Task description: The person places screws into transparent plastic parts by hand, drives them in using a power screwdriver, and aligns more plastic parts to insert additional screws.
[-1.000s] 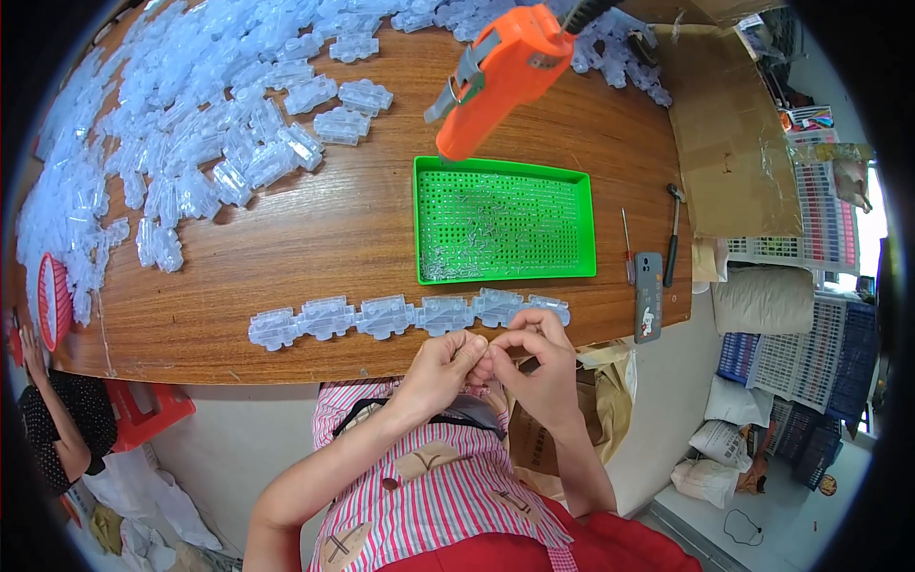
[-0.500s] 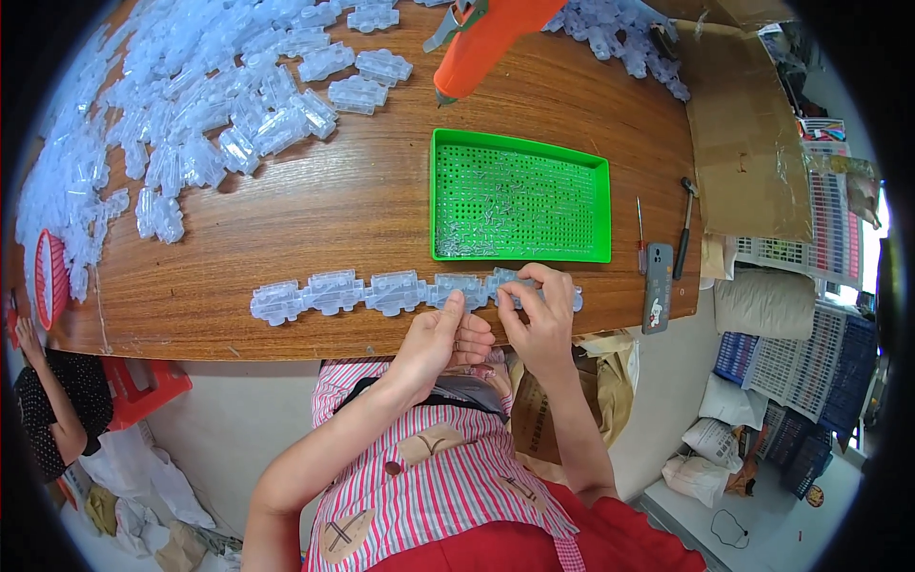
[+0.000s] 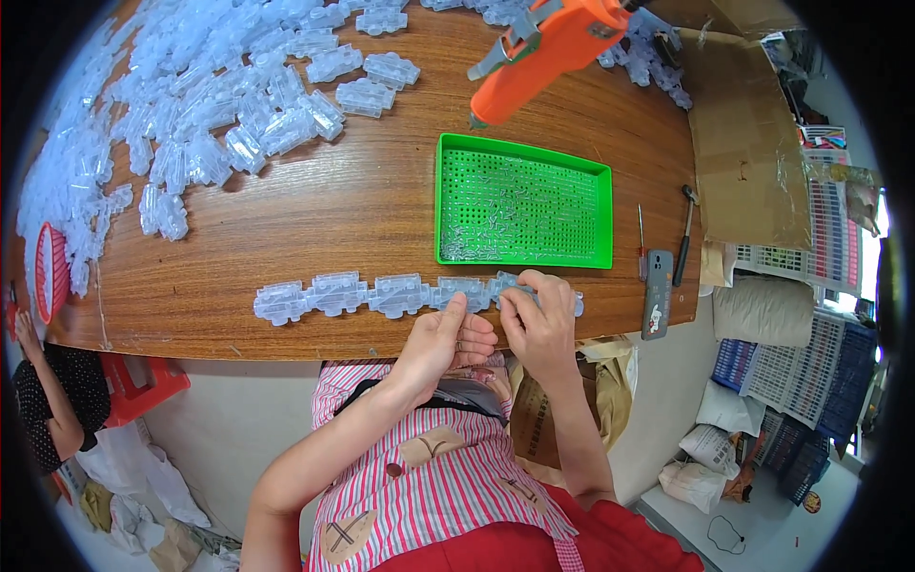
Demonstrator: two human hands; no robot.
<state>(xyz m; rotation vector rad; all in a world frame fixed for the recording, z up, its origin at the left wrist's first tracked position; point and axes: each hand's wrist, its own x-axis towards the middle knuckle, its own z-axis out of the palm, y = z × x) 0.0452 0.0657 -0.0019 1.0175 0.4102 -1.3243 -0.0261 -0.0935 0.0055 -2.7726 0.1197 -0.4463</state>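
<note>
A row of clear plastic car-shaped pieces lies along the near edge of the wooden table. My left hand is at the row's near side, palm partly up and fingers curled. Its thumb tip meets the edge of one clear piece; anything in the palm is hidden. Over the right part of the row, my right hand has thumb and forefinger pinched together above another clear piece. Whatever sits between those fingertips is too small to see. Beyond the row stands a green perforated tray with many small metal screws.
An orange electric screwdriver hangs over the tray's far side. Clear pieces are heaped at far left, near a red basket. A phone, hammer and thin screwdriver lie right. Another person's hand shows far left.
The orange electric screwdriver has swung to the right and its tip is lower in view. My right fingers have drawn slightly closer together; my left hand stays nearly still.
</note>
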